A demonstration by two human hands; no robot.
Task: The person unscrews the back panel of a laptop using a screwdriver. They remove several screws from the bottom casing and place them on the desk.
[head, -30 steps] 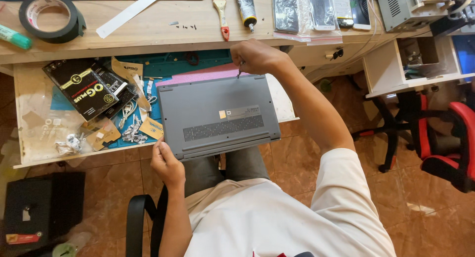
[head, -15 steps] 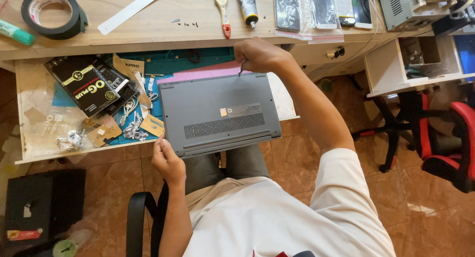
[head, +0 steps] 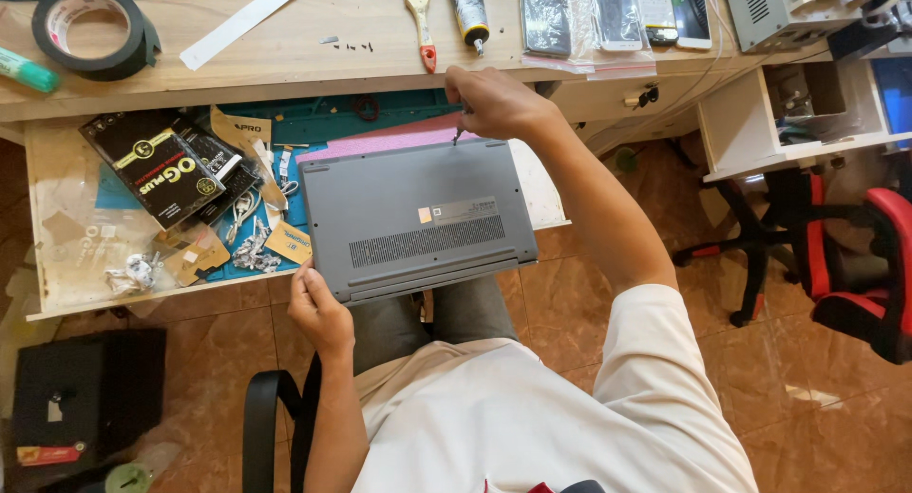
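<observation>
One grey laptop [head: 418, 218], closed, underside up with its vent slots showing, resting across an open desk drawer [head: 57, 227] and the person's lap. Left hand [head: 318, 312] grips the near left corner, fingers closed on the edge. Right hand [head: 494, 104] is clenched around a small screwdriver [head: 458, 132], tip touching the far edge of the base panel. Likely stiff, moderately heavy, smooth-shelled and apt to slide; best held by both side edges, clear of the vents. Beside it: black packets [head: 161, 165], a tape roll [head: 90, 29], a brush [head: 418, 18].
</observation>
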